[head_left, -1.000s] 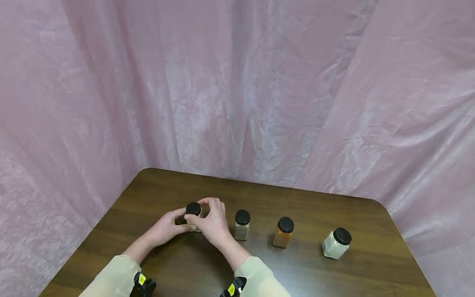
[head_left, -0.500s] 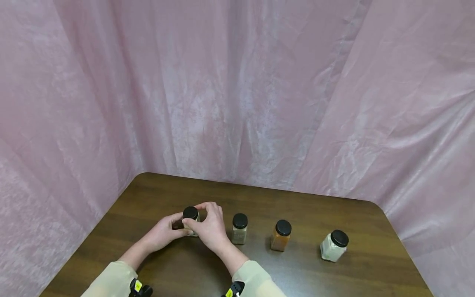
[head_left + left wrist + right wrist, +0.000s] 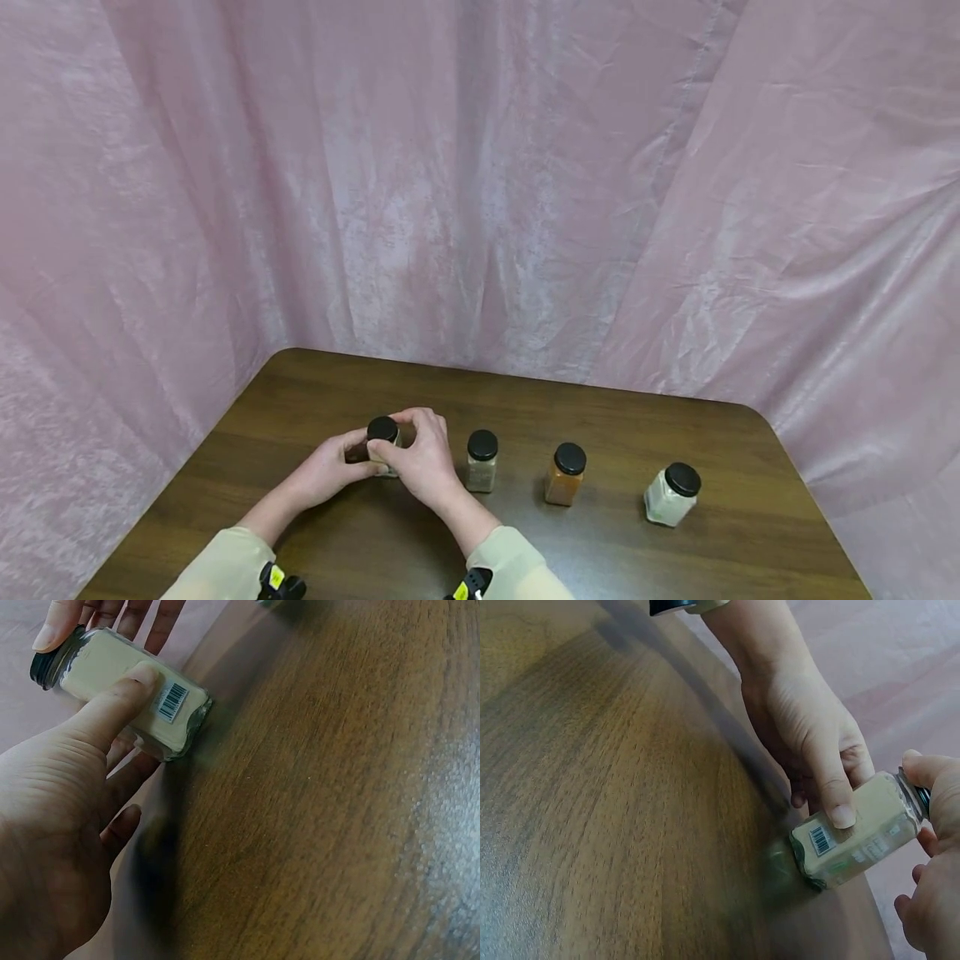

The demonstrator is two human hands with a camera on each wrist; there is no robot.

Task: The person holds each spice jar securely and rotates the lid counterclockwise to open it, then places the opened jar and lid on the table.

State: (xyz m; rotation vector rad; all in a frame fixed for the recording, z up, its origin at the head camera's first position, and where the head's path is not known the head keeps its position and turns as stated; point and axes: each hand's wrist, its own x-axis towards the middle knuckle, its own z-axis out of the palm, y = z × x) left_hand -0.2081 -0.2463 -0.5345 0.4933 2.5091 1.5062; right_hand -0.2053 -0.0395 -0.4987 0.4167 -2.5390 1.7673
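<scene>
A square glass spice jar (image 3: pixel 105 664) of pale beige powder, with a black lid (image 3: pixel 383 429) and a barcode label, is at the table's left side. Gripping the jar's body low down is my left hand (image 3: pixel 330 475), its thumb flat on the glass beside the barcode in the left wrist view. My right hand (image 3: pixel 429 462) holds the lid from the other side, thumb in front and fingers behind. The right wrist view shows the jar's base (image 3: pixel 810 862) close over the wood; whether it touches, I cannot tell.
To the right, a jar of greyish-green seasoning (image 3: pixel 481 473), a jar of orange powder (image 3: pixel 562 486) and a jar of whitish powder (image 3: pixel 667 500) stand spaced in a row, all black-lidded. The brown wooden table (image 3: pixel 600 550) ends at a pink curtain (image 3: pixel 480 183).
The head view has shifted slightly, moving the whole scene a little left and down. Both hands keep the same hold on the jar and its lid, with no clear turning seen.
</scene>
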